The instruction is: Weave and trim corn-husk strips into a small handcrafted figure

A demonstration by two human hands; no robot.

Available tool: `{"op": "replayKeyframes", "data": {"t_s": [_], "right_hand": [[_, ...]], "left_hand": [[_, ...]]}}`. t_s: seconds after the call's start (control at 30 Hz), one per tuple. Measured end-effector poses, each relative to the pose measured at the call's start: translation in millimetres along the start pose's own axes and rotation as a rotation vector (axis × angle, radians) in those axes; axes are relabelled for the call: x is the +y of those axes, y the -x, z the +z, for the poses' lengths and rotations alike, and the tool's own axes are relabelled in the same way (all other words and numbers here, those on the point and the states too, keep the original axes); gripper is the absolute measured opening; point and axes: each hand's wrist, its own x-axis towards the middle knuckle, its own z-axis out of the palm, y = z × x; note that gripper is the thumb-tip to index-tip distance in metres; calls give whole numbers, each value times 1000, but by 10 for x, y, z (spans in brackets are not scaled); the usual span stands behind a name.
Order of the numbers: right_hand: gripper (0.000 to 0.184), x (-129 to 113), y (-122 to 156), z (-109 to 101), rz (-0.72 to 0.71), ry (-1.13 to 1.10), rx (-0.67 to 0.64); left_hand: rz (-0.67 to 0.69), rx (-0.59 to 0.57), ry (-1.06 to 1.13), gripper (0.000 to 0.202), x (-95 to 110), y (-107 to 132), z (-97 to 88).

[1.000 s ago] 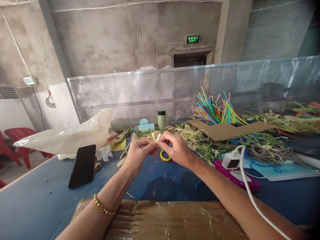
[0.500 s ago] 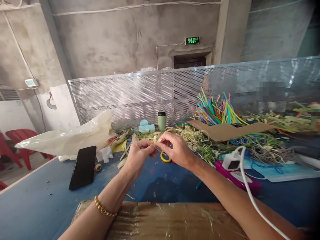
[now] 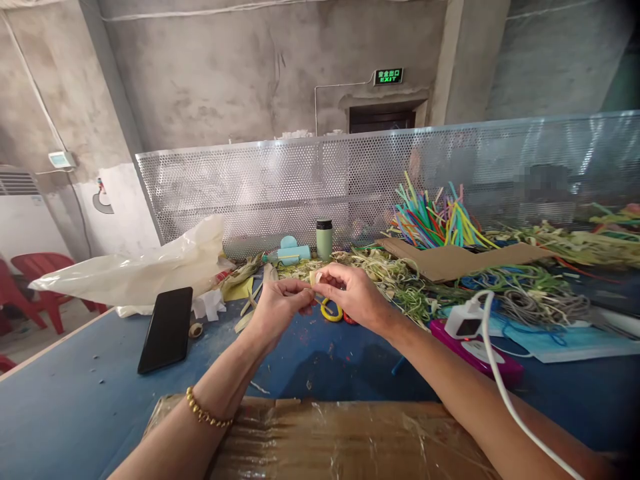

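Both hands meet in the middle of the view, fingertips pinched close together above the blue table (image 3: 320,380). Between them shows a small pale strip (image 3: 313,277), which looks like dried husk; most of it is hidden by the fingers. My left hand (image 3: 280,310) pinches it from the left, thumb against forefinger. From the right, my right hand (image 3: 353,293) closes thumb and fingers on the same strip. Just beneath and behind the hands lie scissors with a yellow handle loop (image 3: 332,311). Long dried husk pieces (image 3: 249,313) rest left of the hands.
A black phone (image 3: 166,330) lies at left by a plastic sheet (image 3: 135,267). Behind the hands stands a green bottle (image 3: 324,240). Tangled plant strips (image 3: 400,283), cardboard (image 3: 450,262) and a magenta power strip (image 3: 480,357) with a white cable lie right. Taped cardboard (image 3: 330,440) is in front.
The right hand's fingers have shifted slightly around the pale strip, and a little more red shows beside the yellow loop. Both hands stay pinched together; the view has moved a little.
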Motion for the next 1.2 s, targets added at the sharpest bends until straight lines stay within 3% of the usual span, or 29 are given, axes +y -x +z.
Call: {"op": "replayKeyframes", "data": {"t_s": [0.17, 0.37, 0.73, 0.93, 1.2], "right_hand": [[12, -40, 7, -4, -39, 36, 69], [11, -60, 29, 9, 59, -23, 90], [12, -93, 64, 59, -8, 94, 89], [11, -86, 67, 44, -14, 115, 84], [10, -60, 71, 66, -3, 152, 58]], "left_hand": [[-12, -68, 86, 15, 14, 13, 17], [-23, -72, 239, 20, 55, 42, 57], [22, -62, 68, 20, 23, 28, 14], [9, -115, 134, 23, 66, 53, 41], [48, -31, 112, 19, 31, 50, 61]]}}
